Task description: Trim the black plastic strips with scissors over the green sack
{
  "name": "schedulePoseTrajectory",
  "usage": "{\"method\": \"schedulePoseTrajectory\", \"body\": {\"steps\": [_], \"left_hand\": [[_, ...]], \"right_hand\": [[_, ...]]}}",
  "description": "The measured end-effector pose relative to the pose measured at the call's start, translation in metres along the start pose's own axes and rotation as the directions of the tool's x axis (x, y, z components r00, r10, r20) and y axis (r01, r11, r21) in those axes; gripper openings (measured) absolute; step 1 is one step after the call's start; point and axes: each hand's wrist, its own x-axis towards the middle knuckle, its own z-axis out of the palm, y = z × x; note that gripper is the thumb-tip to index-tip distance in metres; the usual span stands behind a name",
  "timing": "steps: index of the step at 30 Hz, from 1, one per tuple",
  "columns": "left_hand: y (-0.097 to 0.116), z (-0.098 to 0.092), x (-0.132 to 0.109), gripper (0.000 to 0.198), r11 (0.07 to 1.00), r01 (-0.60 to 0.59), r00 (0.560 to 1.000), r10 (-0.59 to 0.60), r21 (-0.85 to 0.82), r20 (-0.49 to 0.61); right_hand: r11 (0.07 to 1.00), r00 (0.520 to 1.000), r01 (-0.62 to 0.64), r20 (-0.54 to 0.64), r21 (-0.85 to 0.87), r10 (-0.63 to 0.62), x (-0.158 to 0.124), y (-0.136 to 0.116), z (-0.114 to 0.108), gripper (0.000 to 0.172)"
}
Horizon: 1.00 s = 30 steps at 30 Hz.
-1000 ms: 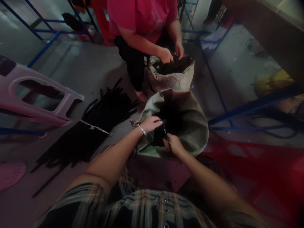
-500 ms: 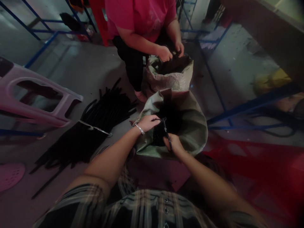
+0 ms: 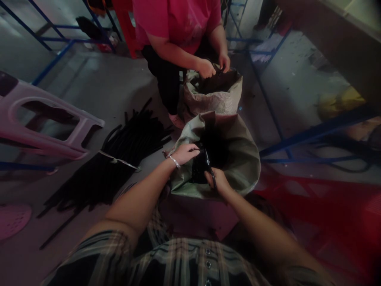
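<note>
Over the mouth of an open greenish woven sack [image 3: 244,159], my right hand [image 3: 220,180] is closed round the black handles of a pair of scissors [image 3: 212,175]. The blades point up and away from me, toward my left fingertips. My left hand [image 3: 184,154], with a silver bracelet at the wrist, pinches a small dark piece [image 3: 195,149] whose kind is hard to make out. Dark material lies inside the sack, mostly lost in shadow.
Facing me, a person in a pink shirt [image 3: 181,28] works over a second sack [image 3: 220,102]. On the floor at left lies a tied bundle of black tubes [image 3: 104,178] beside a plastic stool [image 3: 74,139]. Blue metal frames [image 3: 297,137] stand to the right.
The dark bit that stuck out by the scissor tips no longer shows there. My left hand has shifted very slightly left. The other person's hands moved a little.
</note>
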Motion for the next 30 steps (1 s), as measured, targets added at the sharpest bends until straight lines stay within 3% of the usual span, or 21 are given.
{"method": "schedulePoseTrajectory", "body": {"steps": [5, 9, 15, 23, 30], "left_hand": [[0.001, -0.001, 0.000, 0.034, 1.000, 0.018, 1.000, -0.018, -0.007, -0.016], [0.003, -0.002, 0.000, 0.032, 0.999, 0.034, 0.998, -0.035, -0.029, -0.043], [0.008, 0.004, -0.001, 0.030, 0.996, 0.067, 0.998, -0.067, -0.056, 0.002], [0.006, 0.011, -0.003, 0.029, 0.993, 0.076, 0.995, -0.070, -0.093, 0.066], [0.009, 0.009, -0.004, 0.025, 0.999, 0.037, 0.997, -0.035, -0.027, 0.075]], "right_hand": [[0.996, 0.996, 0.069, 0.061, -0.048, -0.066, 0.002, 0.001, -0.004, 0.025], [0.969, 0.984, 0.164, 0.103, -0.183, -0.147, 0.000, -0.001, -0.007, 0.020], [0.922, 0.974, 0.213, 0.144, -0.324, -0.175, -0.003, -0.006, -0.004, 0.020], [0.916, 0.976, 0.212, 0.122, -0.339, -0.181, -0.003, -0.009, -0.005, 0.016], [0.935, 0.976, 0.215, 0.088, -0.282, -0.198, -0.003, -0.005, -0.002, 0.015]]}}
